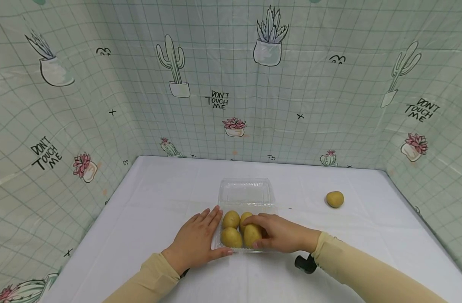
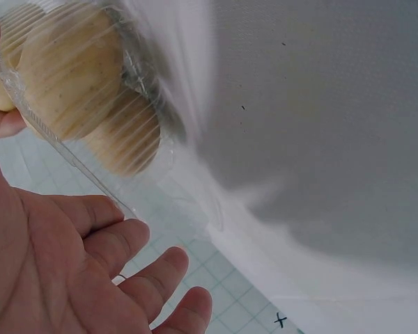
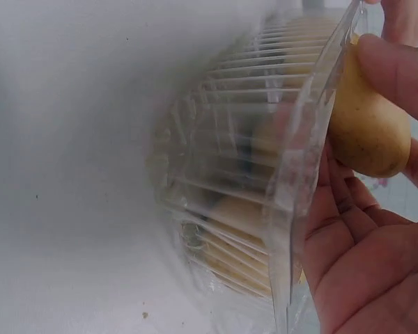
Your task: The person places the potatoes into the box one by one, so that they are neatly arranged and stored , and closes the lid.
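A clear plastic clamshell box (image 1: 246, 206) lies with its lid (image 1: 246, 191) folded back, away from me. Inside its left half sit a potato (image 1: 231, 219) at the back and another potato (image 1: 231, 237) in front. My right hand (image 1: 285, 233) grips a potato (image 1: 252, 236) at the front right, thumb on the near side; the right wrist view shows this potato (image 3: 369, 132) above the box rim. Behind it, one more potato (image 1: 246, 218) is partly hidden by the fingers. Along the box's left side rests my left hand (image 1: 198, 237), fingers extended, thumb at the front edge.
A single potato (image 1: 334, 199) lies on the white tabletop (image 1: 170, 185) at the back right. Black wrist gear (image 1: 305, 264) sits under the right wrist. A patterned grid curtain (image 1: 231, 75) closes off the back and both sides.
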A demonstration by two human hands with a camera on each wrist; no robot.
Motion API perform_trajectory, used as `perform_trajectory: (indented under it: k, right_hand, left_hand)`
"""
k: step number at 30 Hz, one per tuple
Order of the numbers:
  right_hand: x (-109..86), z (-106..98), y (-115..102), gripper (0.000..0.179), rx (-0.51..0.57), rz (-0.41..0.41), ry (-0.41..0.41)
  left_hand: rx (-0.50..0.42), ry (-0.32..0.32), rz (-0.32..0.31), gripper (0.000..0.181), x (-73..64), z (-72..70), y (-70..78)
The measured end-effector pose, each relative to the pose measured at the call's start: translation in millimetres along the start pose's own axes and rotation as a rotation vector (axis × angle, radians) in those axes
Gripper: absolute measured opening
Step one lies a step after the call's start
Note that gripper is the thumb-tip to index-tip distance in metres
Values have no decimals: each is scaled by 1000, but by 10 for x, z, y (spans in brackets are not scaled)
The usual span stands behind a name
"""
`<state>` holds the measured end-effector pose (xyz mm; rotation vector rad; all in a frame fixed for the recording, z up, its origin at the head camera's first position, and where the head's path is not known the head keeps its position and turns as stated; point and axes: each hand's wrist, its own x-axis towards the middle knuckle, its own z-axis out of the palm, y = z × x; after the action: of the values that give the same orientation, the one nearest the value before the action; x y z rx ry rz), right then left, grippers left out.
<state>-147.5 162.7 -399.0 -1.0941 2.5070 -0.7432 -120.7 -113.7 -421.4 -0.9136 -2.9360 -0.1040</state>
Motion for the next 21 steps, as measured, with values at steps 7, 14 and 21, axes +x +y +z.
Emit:
perform_trajectory:
  k: [7,14,21]
  right_hand:
    - [8,4,30,51,10,-5,-4]
    - [20,13,39,48,33,-6,4]
    - [4,14,24,50,11,7,9]
  left_hand:
    - [-7,5,2,104,5,11,-5]
    - [1,9,4,104,-3,1,2]
    - [4,11,3,103,-9,-5,11]
